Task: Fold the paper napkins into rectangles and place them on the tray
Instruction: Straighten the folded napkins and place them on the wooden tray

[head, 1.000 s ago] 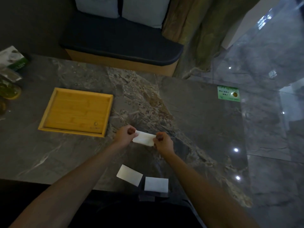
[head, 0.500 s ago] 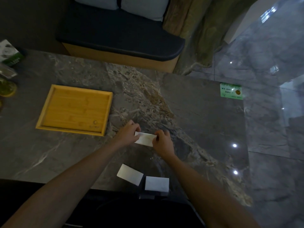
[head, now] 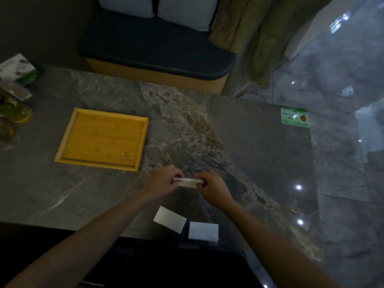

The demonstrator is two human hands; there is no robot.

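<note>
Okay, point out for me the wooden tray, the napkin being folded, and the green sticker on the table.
wooden tray (head: 68, 142): head view, on its left rim.
napkin being folded (head: 188, 182): head view, on the white strip showing between both hands.
green sticker (head: 294, 117): head view, on its middle, near the table's far right corner.

Single view only, from the camera on my head; no second view to overlap with. It looks forward and steeply down over the near edge of the tabletop (head: 259, 142). Wide-angle: the tabletop edges bow. My forearms enter from the bottom corners and converge just below frame centre, where my left hand (head: 163, 181) and right hand (head: 212, 187) sit at close range. The tray (head: 70, 140) lies left of centre, farther out. The upholstered bench (head: 155, 50) fills the top of frame, and polished floor (head: 342, 80) runs down the right side.
</note>
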